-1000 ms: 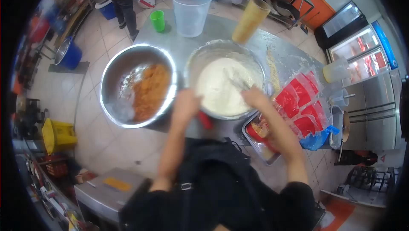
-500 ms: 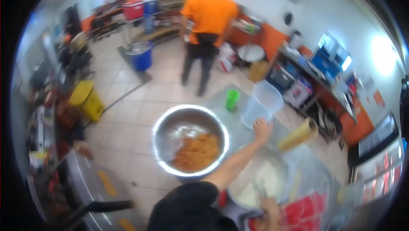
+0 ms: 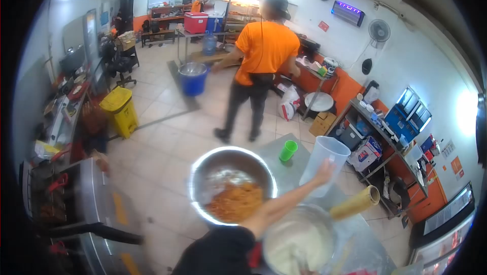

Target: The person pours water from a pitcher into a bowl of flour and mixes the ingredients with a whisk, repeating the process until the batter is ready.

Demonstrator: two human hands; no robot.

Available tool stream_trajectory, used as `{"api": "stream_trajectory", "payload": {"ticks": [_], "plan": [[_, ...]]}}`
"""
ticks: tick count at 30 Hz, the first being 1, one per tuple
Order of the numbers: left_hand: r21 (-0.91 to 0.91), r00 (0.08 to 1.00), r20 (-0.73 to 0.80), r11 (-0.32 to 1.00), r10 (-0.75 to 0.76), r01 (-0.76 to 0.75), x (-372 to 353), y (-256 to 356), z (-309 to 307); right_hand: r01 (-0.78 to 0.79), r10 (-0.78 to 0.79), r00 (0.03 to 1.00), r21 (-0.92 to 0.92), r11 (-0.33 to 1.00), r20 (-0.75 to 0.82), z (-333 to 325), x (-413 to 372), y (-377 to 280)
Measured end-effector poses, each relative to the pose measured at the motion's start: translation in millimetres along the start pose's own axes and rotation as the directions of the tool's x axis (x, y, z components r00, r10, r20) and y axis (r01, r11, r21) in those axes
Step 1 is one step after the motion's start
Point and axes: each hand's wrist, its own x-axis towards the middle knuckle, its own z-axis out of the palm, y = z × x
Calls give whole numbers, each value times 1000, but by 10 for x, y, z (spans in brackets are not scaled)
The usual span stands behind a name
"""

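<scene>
My left hand (image 3: pixel 323 171), at the end of an arm in a black sleeve, is closed on the side of a tall translucent plastic pitcher (image 3: pixel 315 159). The pitcher stands tilted in view over the metal table. Below that arm is a large pot of pale creamy batter (image 3: pixel 289 242). A metal whisk (image 3: pixel 299 259) rests in the batter, with my right hand (image 3: pixel 307 272) on it, mostly cut off by the bottom edge. Left of the arm, a wide steel bowl (image 3: pixel 199 169) holds orange-brown food pieces (image 3: pixel 236 201).
A green cup (image 3: pixel 288 150) and a roll of film (image 3: pixel 357 203) are on the metal table (image 3: pixel 368 234). Ahead, a person in an orange shirt (image 3: pixel 268 46) stands facing away. A yellow bin (image 3: pixel 119 112) and a blue bucket (image 3: pixel 193 81) stand on the floor.
The view has tilted up, so the scene sits lower and my right hand has nearly left the frame. The person in orange has turned slightly, arms out. My left hand stays on the pitcher.
</scene>
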Motion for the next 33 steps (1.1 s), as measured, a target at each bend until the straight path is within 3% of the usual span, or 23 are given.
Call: {"api": "stream_trajectory", "payload": {"ticks": [2,6,9,11,12,14,17,20,21,22,23,24,25,26,27,28,29,30,31,33], "plan": [[-123,985,170,992,31,-10,-47,735,-310,13,-13,1000,-7,1000,-1,-29,3,-6],[-27,983,128,991,130,-128,1,1585,-613,31,-31,1000,-6,1000,2,-42,-14,-46],[0,943,246,973,225,-232,29,2231,-867,37,-37,999,-8,999,1,-36,-40,-29],[-37,838,247,869,486,-493,39,2466,-970,40,-40,999,-3,999,3,-3,-74,-2],[-29,840,250,871,482,-491,37,2642,-1061,43,-43,999,2,999,2,12,-80,5],[-83,778,406,867,479,-490,32,2971,-1278,37,-37,999,8,999,-11,54,-126,75],[33,741,501,846,447,-533,15,3305,-1515,21,-21,1000,36,999,-18,100,-215,181],[-31,684,567,842,459,-539,-80,3455,-1677,-9,12,999,70,997,-47,149,-294,299],[40,675,608,834,417,-551,-136,3555,-1757,-28,32,998,81,996,-46,170,-347,338],[32,635,626,799,452,-600,-167,3593,-1809,44,-31,988,84,995,-150,392,-254,477],[76,619,643,766,452,-639,-186,3560,-1823,-29,31,998,46,999,-49,226,-338,321],[164,527,675,592,517,-789,-279,3728,-1930,-9,11,994,17,1000,-111,370,-310,359],[153,488,755,607,438,-780,-273,3687,-1923,281,-324,896,-179,943,-304,847,-187,640],[193,508,791,649,341,-736,-392,3785,-1951,149,-112,963,140,979,-246,564,-315,482],[97,439,790,618,429,-780,-445,3725,-1949,79,13,957,302,950,-291,246,-556,263],[23,412,802,667,432,-744,-497,3713,-1954,8,51,978,277,961,-204,202,-578,259],[118,424,851,675,310,-729,-542,3739,-1993,-52,95,987,299,953,-130,177,-571,256],[17,326,868,635,373,-772,-595,3762,-1987,-93,136,984,320,943,-113,209,-612,286],[21,334,864,636,376,-771,-630,3746,-1986,-104,139,986,306,946,-96,196,-612,280],[140,316,929,604,195,-784,-672,3799,-2012,-111,143,986,306,945,-84,186,-636,236]]}}
